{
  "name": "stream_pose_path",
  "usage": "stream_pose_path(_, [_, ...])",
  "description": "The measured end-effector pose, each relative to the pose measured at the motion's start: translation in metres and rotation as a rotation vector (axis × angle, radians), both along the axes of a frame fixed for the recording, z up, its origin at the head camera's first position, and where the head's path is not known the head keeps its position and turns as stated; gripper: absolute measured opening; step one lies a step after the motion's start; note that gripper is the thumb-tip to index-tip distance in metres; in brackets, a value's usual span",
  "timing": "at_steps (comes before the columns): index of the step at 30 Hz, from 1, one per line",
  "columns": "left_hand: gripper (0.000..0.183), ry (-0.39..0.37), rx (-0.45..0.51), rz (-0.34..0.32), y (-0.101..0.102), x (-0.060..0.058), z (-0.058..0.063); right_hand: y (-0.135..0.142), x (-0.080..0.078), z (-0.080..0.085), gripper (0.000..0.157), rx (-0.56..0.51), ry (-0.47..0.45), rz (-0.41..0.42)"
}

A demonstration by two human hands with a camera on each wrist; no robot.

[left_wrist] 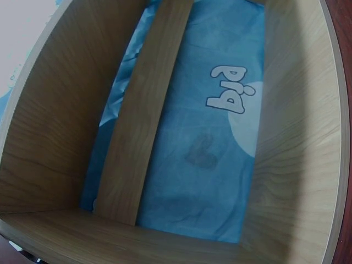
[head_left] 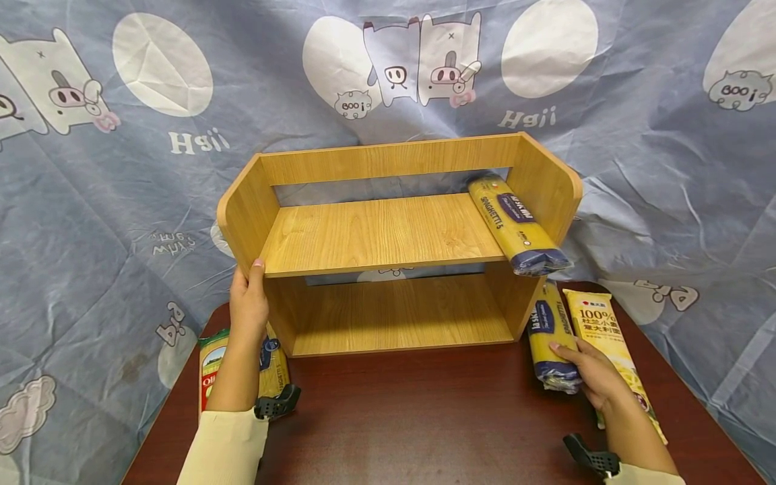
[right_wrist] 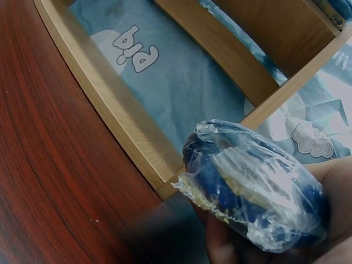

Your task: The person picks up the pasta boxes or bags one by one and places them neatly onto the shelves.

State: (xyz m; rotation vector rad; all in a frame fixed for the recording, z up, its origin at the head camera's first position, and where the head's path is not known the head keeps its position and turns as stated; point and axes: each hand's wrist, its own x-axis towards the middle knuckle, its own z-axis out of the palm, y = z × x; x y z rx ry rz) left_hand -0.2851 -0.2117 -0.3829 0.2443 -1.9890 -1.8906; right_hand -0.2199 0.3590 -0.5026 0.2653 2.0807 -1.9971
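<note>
A two-tier wooden shelf (head_left: 388,232) stands on the table. My left hand (head_left: 248,306) grips its left side panel, with the thumb at the front edge near the upper board. Beside the shelf's right side, my right hand (head_left: 597,377) holds a yellow and blue pack of spaghetti (head_left: 545,330) near its lower end. In the right wrist view the clear crinkled wrapper end of this pack (right_wrist: 253,187) shows close up, fingers below it. A matching spaghetti pack (head_left: 509,219) lies on the upper board against the right panel, its front end jutting past the edge.
A cream and yellow pasta pack (head_left: 606,337) lies on the table right of my right hand. Left of the shelf, partly behind my left forearm, are a red and green pack (head_left: 211,364) and another spaghetti pack (head_left: 275,367). A patterned blue cloth (head_left: 388,74) hangs behind.
</note>
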Motion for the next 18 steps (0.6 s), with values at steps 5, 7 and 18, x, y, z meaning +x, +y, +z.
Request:
stream_pose_path(5, [0.054, 0.001, -0.01, 0.007, -0.001, 0.001, 0.001, 0.0, -0.001, 0.003, 0.049, -0.042, 0.009, -0.012])
stream_pose_path(7, [0.055, -0.002, -0.015, 0.013, -0.001, 0.001, 0.0, 0.0, 0.0, 0.004, 0.039, -0.065, 0.017, -0.016])
stream_pose_path(18, [0.055, -0.002, -0.014, 0.006, 0.0, 0.002, 0.001, 0.001, 0.007, 0.012, 0.014, -0.154, 0.059, -0.025])
